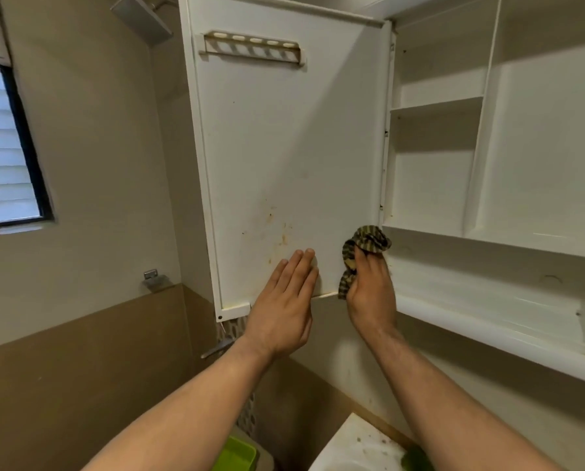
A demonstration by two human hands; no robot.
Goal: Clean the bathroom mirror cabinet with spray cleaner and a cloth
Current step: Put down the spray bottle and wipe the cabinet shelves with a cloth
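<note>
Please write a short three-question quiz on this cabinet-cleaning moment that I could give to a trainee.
1. True or false: the cabinet door stands open.
2. Which hand grips the striped cloth?
A. the left hand
B. the right hand
C. neither
3. Fill in: the yellowish stains sit on the ____ part of the door's inner face.

Key
1. True: the shelves inside show beside it.
2. B: the right hand is closed on the cloth at the door's hinge edge, while the left hand lies flat and open against the door.
3. Lower: just above the left hand's fingertips.
</note>
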